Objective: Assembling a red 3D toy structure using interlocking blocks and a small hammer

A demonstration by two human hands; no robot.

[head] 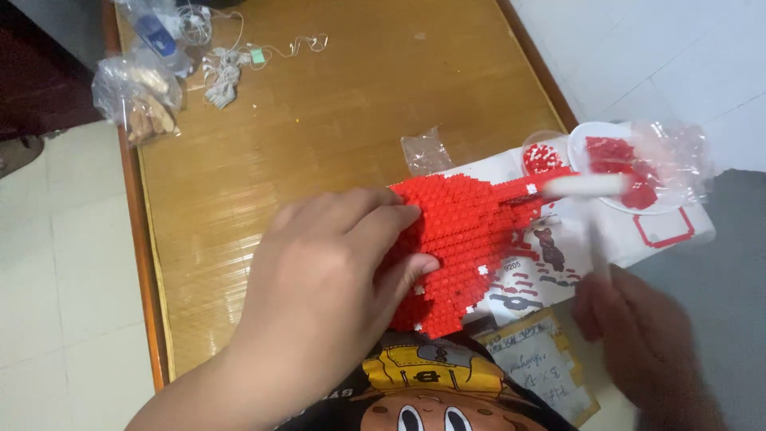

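On the wooden table [319,120], the left hand [327,271] clasps a red brick-built model [467,231] whose long axis points up-right, while the blurred right hand [638,335] pinches a white tool [586,187].

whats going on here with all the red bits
A person steadies a red model built of tiny bricks with the left hand over a wooden table. The right hand, blurred, holds a thin white tool. Loose red bricks sit in a clear dish on the instruction sheet.
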